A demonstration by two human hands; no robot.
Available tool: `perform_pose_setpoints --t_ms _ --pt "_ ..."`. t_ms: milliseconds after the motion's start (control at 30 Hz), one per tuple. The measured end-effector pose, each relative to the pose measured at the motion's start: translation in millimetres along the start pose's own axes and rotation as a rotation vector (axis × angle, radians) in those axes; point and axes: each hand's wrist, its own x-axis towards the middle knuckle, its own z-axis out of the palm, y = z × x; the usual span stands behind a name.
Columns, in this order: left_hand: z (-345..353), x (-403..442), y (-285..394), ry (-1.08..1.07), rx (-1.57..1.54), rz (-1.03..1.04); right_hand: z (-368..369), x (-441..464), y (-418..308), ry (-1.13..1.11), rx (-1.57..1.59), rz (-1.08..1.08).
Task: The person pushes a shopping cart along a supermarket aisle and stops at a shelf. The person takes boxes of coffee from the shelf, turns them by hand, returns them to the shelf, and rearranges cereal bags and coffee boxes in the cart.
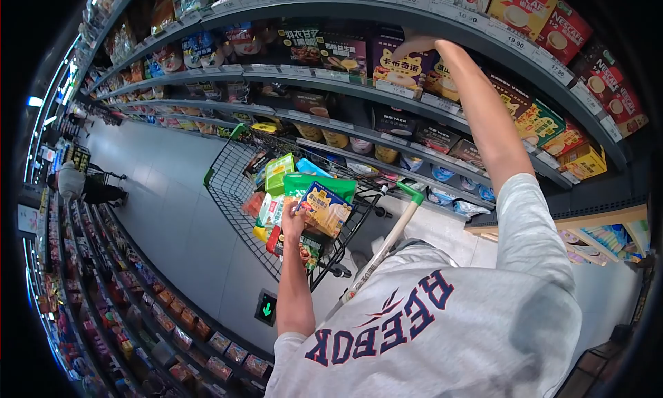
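Note:
My left hand is closed on the edge of a blue and cream coffee box, held above the shopping cart. Beneath and around that box, a green bag, a lime green pack and other packaged goods fill part of the cart. My right arm stretches up to the shelf, where my right hand grips the top of a purple coffee box. Its fingers lie over the upper front of the purple box and some are hidden. More coffee boxes stand beside it.
Price labels line the shelf edge. Red and yellow boxes stand on the shelf above. The cart's handle lies close to my body. Across the aisle floor run low shelves of goods, with another person farther off.

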Motion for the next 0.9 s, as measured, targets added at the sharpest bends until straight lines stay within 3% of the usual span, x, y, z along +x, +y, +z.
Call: perform_pose_setpoints --t_ms 67,133,200,267,300,433,533,633,667,733,833,867,900 --pt "2.8 -6.1 6.3 0.027 -0.033 -0.058 8.3 6.0 6.6 -0.007 -0.019 -0.006" --pt "3.1 -6.4 4.0 0.077 0.006 -0.045 57.1 29.1 29.3 0.278 0.047 -0.102" --pt "2.1 -11.9 11.3 0.062 -0.069 -0.091 47.2 24.3 21.0 0.026 0.267 0.000" --pt "4.0 -14.9 12.5 0.089 -0.100 -0.096 83.6 48.5 39.5 0.065 0.354 0.052" --pt "3.9 -17.3 16.0 0.086 -0.103 -0.099 84.8 45.2 34.1 0.210 0.281 0.004" --pt "4.3 -26.8 29.3 0.126 -0.281 -0.117 71.3 38.7 25.0 0.286 0.187 -0.138" --pt "5.1 -36.3 47.9 0.179 -0.509 -0.101 33.7 9.0 5.6 -0.011 0.182 0.000" --pt "8.9 -52.4 74.3 0.181 -0.602 -0.074 40.5 -24.0 -21.7 0.354 0.180 -0.091" --pt "10.9 -56.5 80.1 0.184 -0.636 -0.068 79.9 -2.5 -12.6 0.464 0.218 -0.038" --pt "13.2 -66.6 87.6 0.148 -0.771 -0.050 89.1 -40.7 -41.6 0.910 0.224 -0.243" --pt "31.7 -89.6 108.4 0.089 -0.901 -0.025 132.3 -113.9 -106.1 0.905 0.726 -0.154" --pt "37.5 -99.6 115.2 0.052 -0.964 -0.020 155.7 -135.2 -123.9 0.847 0.832 -0.095" --pt "41.2 -104.7 113.0 -0.002 -0.992 -0.014 181.0 -154.6 -137.8 0.637 1.081 -0.001"
